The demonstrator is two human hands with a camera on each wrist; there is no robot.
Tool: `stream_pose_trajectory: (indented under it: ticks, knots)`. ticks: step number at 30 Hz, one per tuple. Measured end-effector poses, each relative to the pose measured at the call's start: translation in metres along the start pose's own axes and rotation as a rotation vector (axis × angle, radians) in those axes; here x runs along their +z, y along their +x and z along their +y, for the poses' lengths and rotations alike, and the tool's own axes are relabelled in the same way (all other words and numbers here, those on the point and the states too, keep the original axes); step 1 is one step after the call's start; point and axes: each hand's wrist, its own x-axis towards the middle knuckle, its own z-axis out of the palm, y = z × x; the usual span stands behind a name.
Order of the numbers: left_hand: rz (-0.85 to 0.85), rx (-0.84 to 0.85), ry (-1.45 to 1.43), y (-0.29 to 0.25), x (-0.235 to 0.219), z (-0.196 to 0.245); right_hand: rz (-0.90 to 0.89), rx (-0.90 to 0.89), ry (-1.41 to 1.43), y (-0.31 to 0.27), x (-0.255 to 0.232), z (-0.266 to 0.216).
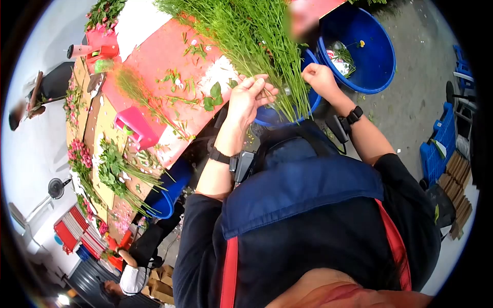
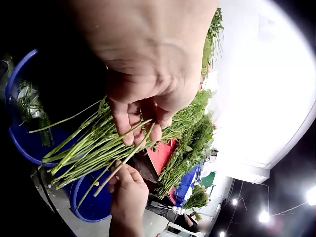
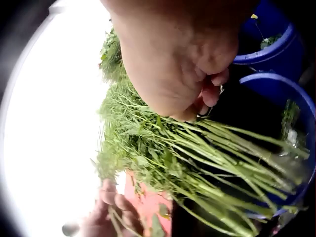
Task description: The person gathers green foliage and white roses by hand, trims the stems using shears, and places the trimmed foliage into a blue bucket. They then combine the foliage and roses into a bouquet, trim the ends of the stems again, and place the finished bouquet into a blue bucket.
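My left hand (image 1: 246, 97) pinches a few thin green stems (image 2: 131, 155) between thumb and fingers, palm turned up in the head view. Beside it lies a thick bundle of feathery greenery (image 1: 251, 38), its bare stem ends (image 3: 237, 163) jutting past the table edge over a blue bucket (image 2: 86, 217). At the bundle's other side is my right hand (image 1: 322, 82), its fingers curled and tips close together, right by the stems. A thin strand (image 3: 221, 89) shows at those fingertips in the right wrist view; its kind is unclear.
A second blue bucket (image 1: 377, 66) holds plant scraps and a wrapper. On the red tabletop (image 1: 149, 66) are leaf scraps, a loose feathery sprig (image 1: 149, 97) and a pink container (image 1: 136, 127). Pink flowers (image 1: 79, 153) lie farther left. Another person (image 1: 132, 277) is at lower left.
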Motion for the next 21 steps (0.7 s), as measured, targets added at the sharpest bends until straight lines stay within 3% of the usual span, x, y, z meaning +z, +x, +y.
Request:
stream_pose_trajectory:
  ticks: [3, 6, 8, 10, 12, 16, 18, 21]
  knots:
    - [-0.006, 0.009, -0.083, 0.006, -0.004, -0.006, 0.107, 0.033, 0.144, 0.003, -0.002, 0.011]
    - [-0.025, -0.01, -0.098, 0.012, 0.0, -0.01, 0.031, 0.089, -0.045, 0.002, 0.003, 0.01]
    - [-0.026, -0.021, -0.096, 0.015, 0.008, -0.012, -0.028, 0.125, 0.053, 0.006, 0.01, 0.013]
    - [-0.017, -0.034, -0.063, 0.017, 0.013, -0.009, 0.057, 0.059, 0.014, 0.001, 0.006, 0.004]
    - [-0.005, -0.057, 0.001, 0.015, 0.02, -0.005, 0.139, 0.013, 0.255, -0.011, 0.0, -0.01]
    - [0.031, -0.065, 0.126, 0.011, 0.035, -0.004, 0.391, -0.29, 0.142, -0.038, -0.021, -0.056]
    - [-0.004, -0.05, 0.107, 0.009, 0.042, -0.004, 0.346, -0.427, 0.047, -0.053, -0.025, -0.084]
    - [-0.065, 0.007, 0.012, 0.006, 0.057, -0.005, 0.093, -0.437, 0.068, -0.062, -0.02, -0.085]
